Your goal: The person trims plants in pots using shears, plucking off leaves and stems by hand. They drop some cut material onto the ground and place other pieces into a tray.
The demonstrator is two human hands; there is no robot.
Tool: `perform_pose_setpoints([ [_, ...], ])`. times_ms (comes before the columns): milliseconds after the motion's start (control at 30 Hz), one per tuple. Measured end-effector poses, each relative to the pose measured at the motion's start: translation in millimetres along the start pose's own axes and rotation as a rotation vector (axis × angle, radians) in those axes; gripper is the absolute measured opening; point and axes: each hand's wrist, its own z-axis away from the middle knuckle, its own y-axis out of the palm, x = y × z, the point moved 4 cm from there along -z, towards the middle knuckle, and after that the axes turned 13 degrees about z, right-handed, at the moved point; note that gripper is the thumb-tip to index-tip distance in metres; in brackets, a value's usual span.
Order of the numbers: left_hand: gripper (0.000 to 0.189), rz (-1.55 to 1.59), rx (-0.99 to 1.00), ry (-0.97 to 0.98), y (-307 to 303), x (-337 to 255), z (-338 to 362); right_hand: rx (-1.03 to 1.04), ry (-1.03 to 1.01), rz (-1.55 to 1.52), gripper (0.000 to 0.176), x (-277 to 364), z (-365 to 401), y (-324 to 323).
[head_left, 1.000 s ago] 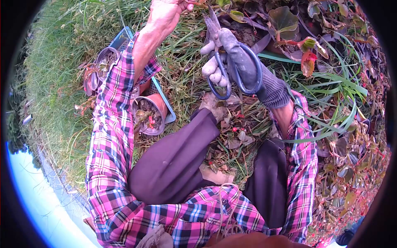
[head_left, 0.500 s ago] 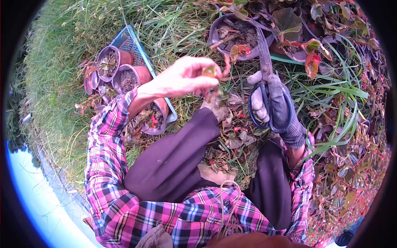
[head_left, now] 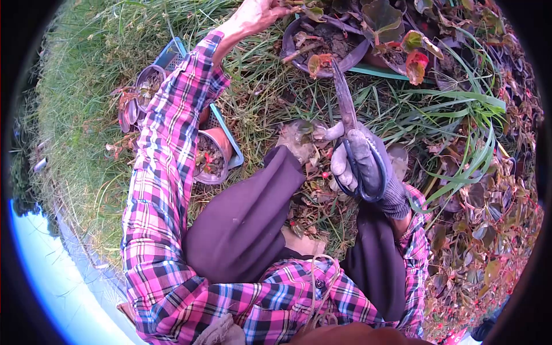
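Note:
My bare left hand [head_left: 253, 16] reaches out at the top edge, its fingertips closed at a thin brown plant stem [head_left: 294, 10] beside a potted plant; part of the hand is cut off by the frame. My right hand [head_left: 368, 158] wears a grey glove and is wrapped round the dark handles of scissors [head_left: 343, 95]. The blades look closed and point up toward a purple pot [head_left: 356, 56] of soil with a cut stem [head_left: 302, 52] and a reddish leaf [head_left: 315, 65] at its rim.
A blue plastic crate [head_left: 229, 141] on the left holds several pots, partly hidden by my left sleeve. More leafy plants [head_left: 382, 20] stand at the upper right. Long grass blades [head_left: 471, 103] and wilted plants [head_left: 483, 230] lie right. Cut leaves litter the ground between my knees.
My left hand has moved up and away from above my knee, and the leafy piece it held there no longer shows in it. My right hand has shifted slightly left with the scissors.

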Motion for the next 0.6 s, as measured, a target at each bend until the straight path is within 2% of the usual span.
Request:
perform_pose_setpoints([
  [100, 0.027, -0.468, 0.105, -0.235, 1, -26, 5, -0.001, 0.048, -0.025, 0.036, -2, 1, -2],
  [133, 0.020, -0.436, 0.090, -0.183, 1, -26, 9, -0.003, 0.039, -0.039, 0.036, -2, 1, -2],
  [233, 0.018, -0.535, 0.094, 0.163, 2, -24, 11, -0.011, 0.017, -0.051, 0.035, -4, 2, -3],
  [267, 0.019, -0.504, 0.118, 0.184, 3, -27, 13, -0.014, 0.015, -0.037, 0.035, -4, 3, -4],
  [367, 0.020, -0.353, 0.062, -0.141, 6, -28, 19, -0.027, 0.013, -0.009, 0.034, -5, 4, -6],
  [400, 0.021, -0.208, -0.047, -0.289, 7, -25, 24, -0.032, 0.012, -0.003, 0.034, -6, 4, -7],
  [500, 0.021, 0.645, -0.154, -0.483, -4, 27, 20, -0.036, 0.045, -0.015, 0.033, -4, 6, -5],
  [533, 0.021, 0.758, -0.183, -0.547, 0, 24, 18, -0.037, 0.053, -0.001, 0.033, -2, 5, -5],
  [600, 0.020, 0.642, -0.116, -0.352, -2, 22, 16, -0.039, 0.073, 0.024, 0.032, -2, 7, -5],
])
